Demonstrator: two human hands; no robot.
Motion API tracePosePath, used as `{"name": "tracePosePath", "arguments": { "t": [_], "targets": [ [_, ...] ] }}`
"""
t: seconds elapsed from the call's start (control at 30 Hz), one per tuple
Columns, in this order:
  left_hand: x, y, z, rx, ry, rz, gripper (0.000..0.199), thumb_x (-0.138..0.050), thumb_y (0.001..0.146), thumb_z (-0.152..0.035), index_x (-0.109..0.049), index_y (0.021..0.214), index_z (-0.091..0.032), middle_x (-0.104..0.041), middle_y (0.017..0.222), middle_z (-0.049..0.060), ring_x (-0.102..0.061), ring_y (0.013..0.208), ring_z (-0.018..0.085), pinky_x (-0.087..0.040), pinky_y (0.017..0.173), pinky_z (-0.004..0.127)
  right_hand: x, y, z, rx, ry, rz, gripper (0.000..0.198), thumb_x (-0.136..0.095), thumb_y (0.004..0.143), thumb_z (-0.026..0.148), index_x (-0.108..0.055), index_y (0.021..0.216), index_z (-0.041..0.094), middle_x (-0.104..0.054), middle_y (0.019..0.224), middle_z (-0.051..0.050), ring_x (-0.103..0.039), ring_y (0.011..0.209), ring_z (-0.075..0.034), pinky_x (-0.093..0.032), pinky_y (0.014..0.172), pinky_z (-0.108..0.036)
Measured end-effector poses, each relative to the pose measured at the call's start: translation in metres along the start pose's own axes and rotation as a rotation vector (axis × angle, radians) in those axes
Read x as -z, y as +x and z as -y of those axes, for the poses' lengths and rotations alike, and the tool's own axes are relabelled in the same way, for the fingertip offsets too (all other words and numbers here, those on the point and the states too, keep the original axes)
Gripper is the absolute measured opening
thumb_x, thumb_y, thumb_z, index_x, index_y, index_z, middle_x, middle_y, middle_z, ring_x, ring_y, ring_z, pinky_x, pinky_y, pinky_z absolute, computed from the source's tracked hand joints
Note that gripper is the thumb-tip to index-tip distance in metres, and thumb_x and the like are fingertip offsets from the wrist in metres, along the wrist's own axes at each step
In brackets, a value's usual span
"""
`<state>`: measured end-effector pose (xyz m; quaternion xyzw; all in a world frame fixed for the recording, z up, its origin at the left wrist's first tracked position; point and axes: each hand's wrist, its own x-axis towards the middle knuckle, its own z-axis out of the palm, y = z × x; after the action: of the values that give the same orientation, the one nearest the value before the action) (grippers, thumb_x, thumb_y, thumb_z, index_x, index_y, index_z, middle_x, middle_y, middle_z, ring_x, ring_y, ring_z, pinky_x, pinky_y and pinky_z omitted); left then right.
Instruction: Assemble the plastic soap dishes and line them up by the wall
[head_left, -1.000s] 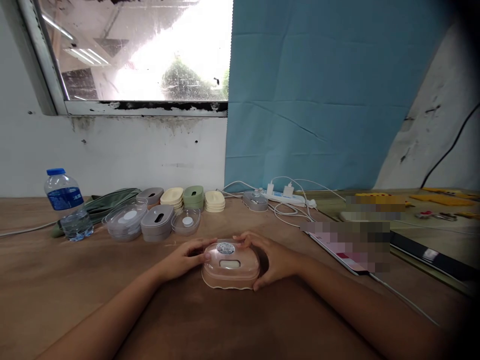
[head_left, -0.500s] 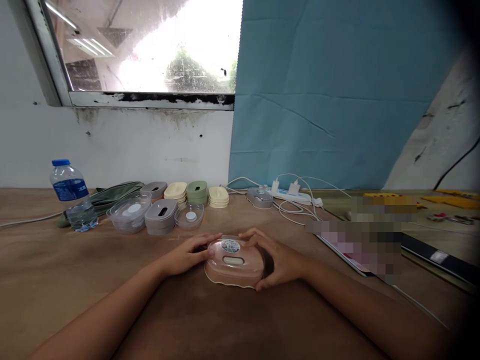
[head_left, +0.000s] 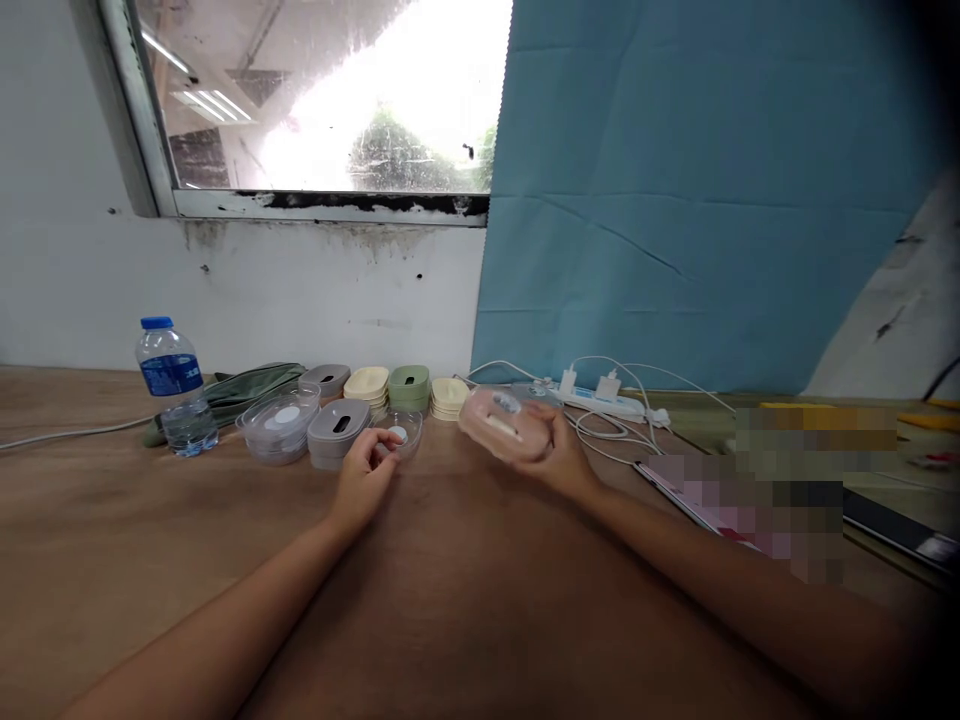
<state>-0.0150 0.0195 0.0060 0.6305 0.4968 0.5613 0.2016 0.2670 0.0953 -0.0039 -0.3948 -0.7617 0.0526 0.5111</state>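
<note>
Well, in the head view, the right hand (head_left: 559, 450) is clamped on the near-right end of the pink box (head_left: 491, 430), which is tilted and looks raised off the surface (head_left: 480, 560), just right of the middle of the view. The left hand (head_left: 367, 465) sits apart from it at about half past eight, fingers half curled with a gap to the thumb, right at the clear tray (head_left: 412, 448) with the white disc; whether it touches or grips that tray I cannot tell.

With one hand bearing the box, a firm hold and a more level carry would serve best, as the clear cover on top might slip. The left hand would do well to stay light, since thin plastic could skid.

Taking the pink box as the clock's centre, the cream stack (head_left: 448, 400) is close at ten, a likely knock. At two, partly hidden behind it, is a grey case (head_left: 551, 394); around three, the power strip (head_left: 600, 403) and looped white cables (head_left: 606, 439) could snag it. Beyond the tray, at nine, stands a grey box (head_left: 337, 445).
</note>
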Motion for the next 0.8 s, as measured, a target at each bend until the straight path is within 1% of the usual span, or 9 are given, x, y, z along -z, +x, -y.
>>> {"name": "tracePosePath", "arguments": {
  "t": [0.07,0.13,0.2,0.33,0.47,0.57,0.67,0.73,0.8],
  "targets": [
    [0.000,0.001,0.002,0.034,-0.010,-0.019,0.014,-0.049,0.068,-0.019,-0.055,0.080,-0.017,-0.047,0.065,-0.004,-0.040,0.054,0.010,-0.035,0.056,0.021,0.001,0.032,-0.022,-0.104,-0.208,-0.095,0.070,-0.074,0.051,0.039,-0.035,0.106,0.022,-0.047,0.116,-0.008,-0.047,0.108,-0.024,-0.039,0.091,-0.035],
    [-0.001,0.002,0.002,0.046,-0.016,-0.018,0.013,-0.048,0.066,-0.019,-0.055,0.077,-0.017,-0.046,0.064,-0.004,-0.040,0.055,0.010,-0.034,0.056,0.021,0.002,0.060,-0.045,-0.173,-0.273,-0.117,0.066,-0.073,0.050,0.037,-0.038,0.103,0.020,-0.049,0.111,-0.008,-0.048,0.103,-0.024,-0.040,0.088,-0.034],
    [-0.002,0.002,0.001,0.049,-0.018,-0.013,0.012,-0.047,0.064,-0.018,-0.054,0.074,-0.017,-0.045,0.063,-0.004,-0.039,0.054,0.010,-0.033,0.055,0.021,0.002,0.079,-0.065,-0.264,-0.328,-0.159,0.065,-0.074,0.048,0.036,-0.040,0.100,0.018,-0.049,0.107,-0.011,-0.047,0.102,-0.027,-0.039,0.086,-0.037],
    [-0.003,0.001,0.000,0.054,-0.033,0.010,0.012,-0.046,0.063,-0.018,-0.054,0.072,-0.017,-0.044,0.062,-0.004,-0.038,0.054,0.010,-0.031,0.054,0.021,-0.002,0.090,-0.095,-0.454,-0.415,-0.186,0.066,-0.073,0.044,0.038,-0.040,0.097,0.017,-0.049,0.103,-0.013,-0.049,0.097,-0.030,-0.042,0.078,-0.039],
    [-0.004,0.000,0.001,0.056,-0.047,0.022,0.012,-0.046,0.063,-0.016,-0.054,0.071,-0.017,-0.044,0.062,-0.004,-0.038,0.053,0.009,-0.031,0.053,0.021,-0.002,0.089,-0.108,-0.549,-0.489,-0.162,0.066,-0.069,0.048,0.042,-0.040,0.101,0.017,-0.049,0.103,-0.014,-0.051,0.095,-0.030,-0.043,0.073,-0.037],
    [-0.005,0.000,0.002,0.055,-0.037,0.021,0.011,-0.046,0.063,-0.014,-0.054,0.070,-0.017,-0.043,0.062,-0.004,-0.037,0.052,0.009,-0.030,0.052,0.020,0.001,0.092,-0.107,-0.561,-0.540,-0.126,0.067,-0.070,0.047,0.042,-0.042,0.103,0.016,-0.050,0.104,-0.015,-0.052,0.093,-0.032,-0.042,0.073,-0.040],
    [-0.004,0.000,0.001,0.040,-0.020,0.016,0.012,-0.045,0.063,-0.013,-0.054,0.070,-0.017,-0.044,0.063,-0.004,-0.037,0.053,0.009,-0.031,0.053,0.020,0.003,0.097,-0.097,-0.506,-0.582,-0.112,0.070,-0.073,0.046,0.036,-0.044,0.105,0.012,-0.047,0.110,-0.021,-0.045,0.103,-0.040,-0.036,0.082,-0.050],
    [-0.004,0.000,0.001,0.025,-0.006,0.009,0.011,-0.045,0.064,-0.013,-0.054,0.070,-0.017,-0.044,0.064,-0.004,-0.037,0.052,0.009,-0.031,0.053,0.020,-0.001,0.101,-0.087,-0.405,-0.587,-0.087,0.072,-0.075,0.048,0.033,-0.044,0.109,0.008,-0.042,0.118,-0.024,-0.035,0.113,-0.044,-0.028,0.089,-0.055],
    [-0.004,0.000,0.002,0.002,0.013,-0.002,0.011,-0.045,0.065,-0.013,-0.054,0.070,-0.017,-0.045,0.065,-0.004,-0.038,0.053,0.009,-0.032,0.053,0.020,-0.011,0.105,-0.073,-0.254,-0.551,-0.003,0.070,-0.075,0.053,0.031,-0.044,0.112,0.008,-0.040,0.123,-0.023,-0.030,0.118,-0.042,-0.025,0.094,-0.053]
  ]
}}
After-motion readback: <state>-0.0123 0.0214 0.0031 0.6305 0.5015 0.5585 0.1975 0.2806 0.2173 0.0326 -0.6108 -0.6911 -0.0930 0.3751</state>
